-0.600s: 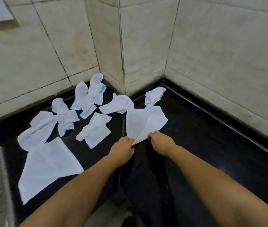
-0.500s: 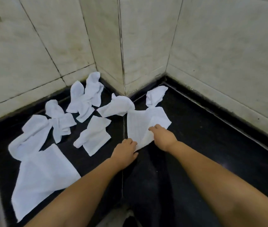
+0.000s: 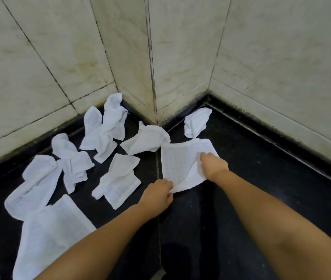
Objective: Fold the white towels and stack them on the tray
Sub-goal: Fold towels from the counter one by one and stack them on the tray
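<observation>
Far left: flat white towel (image 3: pixel 47 237) lies spread on the black counter (image 3: pixel 251 178), crumpled towels (image 3: pixel 104 130) scattered behind it toward the tiled wall (image 3: pixel 180 57). Left arm reaches forward; left hand (image 3: pixel 156 196) knuckles-up, fingers curled, pinching the near corner of the partly folded towel (image 3: pixel 175 160). Right arm extended further; right hand (image 3: pixel 214 165) grips that towel's right edge, drawn over its middle. Tray: sliver at lower-left edge, unclear.
</observation>
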The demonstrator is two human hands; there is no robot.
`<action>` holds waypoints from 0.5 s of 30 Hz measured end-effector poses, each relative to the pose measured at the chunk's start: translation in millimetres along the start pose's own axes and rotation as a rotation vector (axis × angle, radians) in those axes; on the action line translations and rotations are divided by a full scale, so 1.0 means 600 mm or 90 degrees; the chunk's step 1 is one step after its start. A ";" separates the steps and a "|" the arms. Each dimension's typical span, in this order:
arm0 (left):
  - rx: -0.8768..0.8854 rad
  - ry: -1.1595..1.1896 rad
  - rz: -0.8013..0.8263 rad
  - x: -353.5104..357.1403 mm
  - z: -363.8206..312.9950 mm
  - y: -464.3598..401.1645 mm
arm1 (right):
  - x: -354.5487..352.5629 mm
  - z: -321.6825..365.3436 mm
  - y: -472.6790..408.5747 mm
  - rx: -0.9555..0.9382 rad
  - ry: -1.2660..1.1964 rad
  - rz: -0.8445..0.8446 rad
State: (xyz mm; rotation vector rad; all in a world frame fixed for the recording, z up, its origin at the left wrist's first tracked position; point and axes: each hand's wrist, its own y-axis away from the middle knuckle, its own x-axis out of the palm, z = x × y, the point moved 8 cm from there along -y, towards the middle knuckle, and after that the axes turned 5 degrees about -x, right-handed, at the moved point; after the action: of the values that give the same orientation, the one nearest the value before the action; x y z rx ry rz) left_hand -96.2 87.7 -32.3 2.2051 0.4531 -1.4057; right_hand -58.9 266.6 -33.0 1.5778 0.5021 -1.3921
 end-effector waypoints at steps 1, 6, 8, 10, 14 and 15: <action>0.002 0.028 -0.014 -0.011 -0.007 0.003 | -0.007 -0.011 0.013 0.013 -0.048 -0.023; -0.010 0.235 -0.113 -0.065 -0.077 0.012 | -0.018 -0.139 0.119 0.182 -0.521 -0.082; -0.030 0.326 -0.122 -0.079 -0.115 0.010 | -0.023 -0.192 0.189 0.206 -0.705 -0.105; -0.028 0.413 -0.114 -0.087 -0.162 0.005 | -0.040 -0.243 0.264 0.201 -0.823 -0.164; -0.011 0.509 -0.100 -0.100 -0.265 0.003 | -0.082 -0.335 0.388 0.188 -0.927 -0.307; -0.010 0.539 -0.099 -0.105 -0.287 0.003 | -0.093 -0.354 0.412 0.189 -0.940 -0.354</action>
State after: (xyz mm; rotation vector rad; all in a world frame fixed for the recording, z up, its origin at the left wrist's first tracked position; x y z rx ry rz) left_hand 7.2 181.6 86.7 2.7181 0.9189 -0.4472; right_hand 237.6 342.7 92.3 0.2273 -0.2295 -2.6485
